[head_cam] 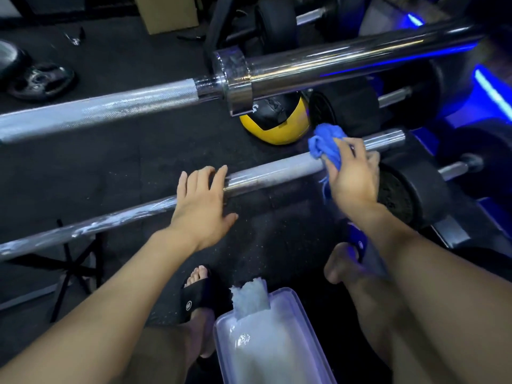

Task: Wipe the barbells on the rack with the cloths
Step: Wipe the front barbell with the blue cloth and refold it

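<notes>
While my right hand (352,176) grips the blue cloth (325,146) against the lower bar (266,173) near its right end, my left hand (202,198) rests flat on it, fingers straight. White streaks toward its left end look unwiped; the upper bar (110,106) seems untouched.

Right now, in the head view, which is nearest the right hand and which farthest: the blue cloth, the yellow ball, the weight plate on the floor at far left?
1. blue cloth: gripped in the right hand, on the lower barbell.
2. yellow ball: just beyond, on the floor, slightly left.
3. weight plate: far left on the floor.
</notes>
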